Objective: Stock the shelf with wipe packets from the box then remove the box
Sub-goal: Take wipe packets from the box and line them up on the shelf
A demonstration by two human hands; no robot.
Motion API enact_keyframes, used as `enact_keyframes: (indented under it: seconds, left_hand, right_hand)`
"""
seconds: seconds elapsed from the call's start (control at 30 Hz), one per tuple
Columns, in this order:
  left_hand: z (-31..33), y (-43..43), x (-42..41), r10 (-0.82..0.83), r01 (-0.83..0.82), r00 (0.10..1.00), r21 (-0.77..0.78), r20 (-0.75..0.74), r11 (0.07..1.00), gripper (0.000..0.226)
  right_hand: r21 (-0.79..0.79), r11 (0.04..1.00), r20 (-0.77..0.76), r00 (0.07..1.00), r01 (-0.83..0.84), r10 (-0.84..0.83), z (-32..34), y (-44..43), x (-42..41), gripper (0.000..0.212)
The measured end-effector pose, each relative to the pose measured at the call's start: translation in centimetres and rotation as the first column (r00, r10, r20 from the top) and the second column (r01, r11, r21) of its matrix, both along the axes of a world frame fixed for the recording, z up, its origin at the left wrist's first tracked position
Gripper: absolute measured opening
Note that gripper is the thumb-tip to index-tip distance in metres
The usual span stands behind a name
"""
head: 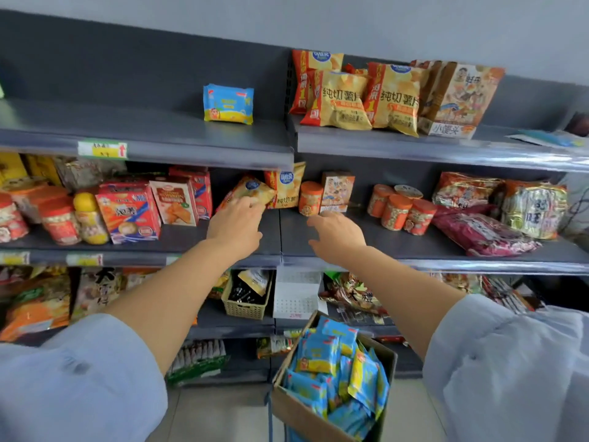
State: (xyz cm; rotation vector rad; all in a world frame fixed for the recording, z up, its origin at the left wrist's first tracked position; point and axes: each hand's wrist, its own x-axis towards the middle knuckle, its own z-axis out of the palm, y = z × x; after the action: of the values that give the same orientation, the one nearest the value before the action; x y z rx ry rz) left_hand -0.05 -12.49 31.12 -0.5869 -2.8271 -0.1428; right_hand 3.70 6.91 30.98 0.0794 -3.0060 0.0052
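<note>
Box of wipe packets low, under both hands, closer to right hand, released and empty above middle shelf front edge. Left hand on chips bag, grasp impossible to tell. Single wipe packet upright near top shelf right end.

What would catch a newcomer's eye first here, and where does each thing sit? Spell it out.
Two bare forearms reach to the middle shelf, where the left hand meets a tilted chip bag and the right hand hovers empty in front of an orange-lidded jar. At the bottom, an open cardboard box brims with blue wipe packets. A single wipe packet stands on the top shelf.
</note>
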Motion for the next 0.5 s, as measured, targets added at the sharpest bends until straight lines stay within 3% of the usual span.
enact_keyframes:
  seconds: [0.5]
  left_hand:
    - [-13.5, 6.5, 3.7, -0.079, 0.102, 0.957, -0.07, 0.279, 0.992, 0.045]
  right_hand:
    - [-0.057, 0.995, 0.252, 0.966, 0.083, -0.066, -12.5, 5.5, 4.1, 0.037]
